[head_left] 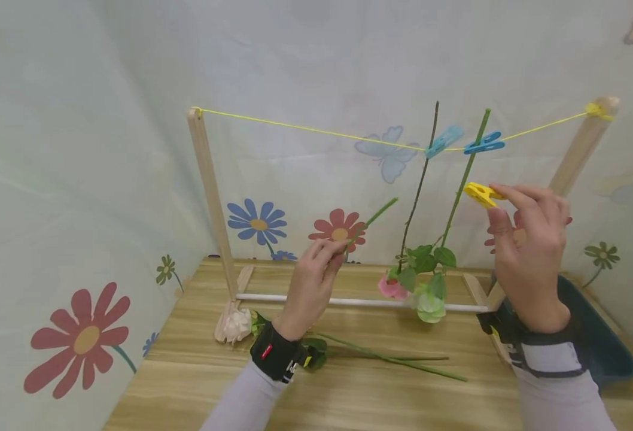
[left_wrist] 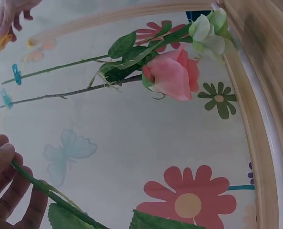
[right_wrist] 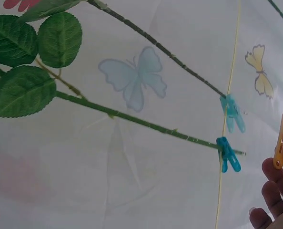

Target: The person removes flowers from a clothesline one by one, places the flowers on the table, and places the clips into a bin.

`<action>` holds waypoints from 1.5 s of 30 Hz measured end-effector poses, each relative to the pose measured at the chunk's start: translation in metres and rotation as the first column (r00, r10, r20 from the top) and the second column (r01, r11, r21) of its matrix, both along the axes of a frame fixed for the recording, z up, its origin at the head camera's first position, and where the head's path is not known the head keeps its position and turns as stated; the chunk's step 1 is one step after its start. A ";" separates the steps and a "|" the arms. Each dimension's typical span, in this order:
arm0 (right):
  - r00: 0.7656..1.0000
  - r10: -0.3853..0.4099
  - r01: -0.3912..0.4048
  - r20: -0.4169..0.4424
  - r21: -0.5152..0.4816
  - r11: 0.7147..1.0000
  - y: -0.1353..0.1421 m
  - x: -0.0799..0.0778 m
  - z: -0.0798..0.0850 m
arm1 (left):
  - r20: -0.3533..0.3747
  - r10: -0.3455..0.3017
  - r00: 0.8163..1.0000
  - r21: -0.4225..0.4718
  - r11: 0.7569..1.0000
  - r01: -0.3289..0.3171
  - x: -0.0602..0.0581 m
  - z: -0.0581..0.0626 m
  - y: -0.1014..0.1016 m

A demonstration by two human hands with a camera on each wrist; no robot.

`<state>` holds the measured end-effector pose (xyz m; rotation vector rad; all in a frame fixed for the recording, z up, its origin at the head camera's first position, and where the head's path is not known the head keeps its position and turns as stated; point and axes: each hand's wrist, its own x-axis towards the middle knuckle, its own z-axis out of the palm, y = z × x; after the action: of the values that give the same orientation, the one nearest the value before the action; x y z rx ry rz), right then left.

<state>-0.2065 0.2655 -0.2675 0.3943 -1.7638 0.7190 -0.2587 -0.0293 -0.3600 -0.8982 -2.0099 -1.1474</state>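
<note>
Hanging stems obstruct; string either side is free.

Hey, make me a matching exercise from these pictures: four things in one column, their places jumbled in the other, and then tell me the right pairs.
Things:
1. Yellow plastic clothespin
2. Pink artificial rose
3. Cream-white artificial rose
4. Dark blue-green open tub

Places:
A. Lying by the foot of the pale wooden left post
B. At the right end of the wood-grain table
C. Pinched in the right hand
D. Hanging bloom-down from the thin yellow string

Right pairs: 1-C, 2-D, 3-A, 4-B.
</note>
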 end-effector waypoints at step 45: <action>0.750 -0.407 0.514 0.521 -0.073 0.855 0.183 -0.030 -0.098 | -0.035 0.152 0.988 -0.850 0.515 -0.110 0.032 -0.039 0.019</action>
<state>-0.2364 0.4487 -0.3657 -0.4166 -2.1159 0.6644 -0.2269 -0.0103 -0.3990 -1.1277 -2.6484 0.0270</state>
